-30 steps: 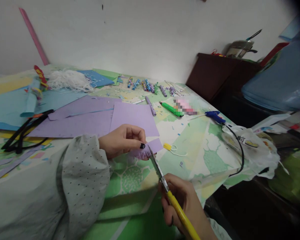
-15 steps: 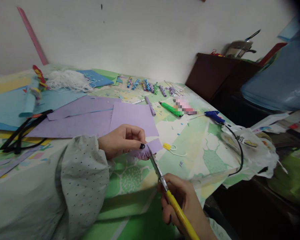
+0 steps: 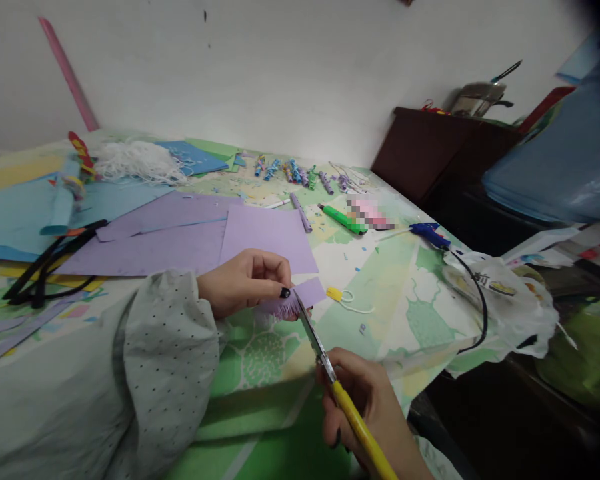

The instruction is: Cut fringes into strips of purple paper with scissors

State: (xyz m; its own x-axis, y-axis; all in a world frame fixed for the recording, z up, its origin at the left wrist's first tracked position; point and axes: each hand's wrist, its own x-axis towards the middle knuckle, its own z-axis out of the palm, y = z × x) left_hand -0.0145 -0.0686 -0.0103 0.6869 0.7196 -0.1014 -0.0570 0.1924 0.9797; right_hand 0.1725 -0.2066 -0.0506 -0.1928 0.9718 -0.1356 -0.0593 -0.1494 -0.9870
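Between the thumb and fingers of my left hand (image 3: 247,283) is a small purple paper strip (image 3: 310,293), its lower edge cut into a fine fringe. My right hand (image 3: 365,403) is wrapped round the yellow handle of the scissors (image 3: 313,333). The scissor tips meet the strip just right of my left thumb, at the end of the fringed part. Behind my left hand lies a square purple sheet (image 3: 270,233) on larger purple paper (image 3: 180,247). A yellow tassel with a white string (image 3: 334,294) rests right of the strip.
A green cutter (image 3: 344,219) and a purple paper roll (image 3: 301,212) lie beyond my hands. Small curled paper pieces (image 3: 293,171) line the back. White string (image 3: 135,161) is heaped at the left. A blue glue gun (image 3: 430,235) and a plastic bag (image 3: 500,300) are at the right.
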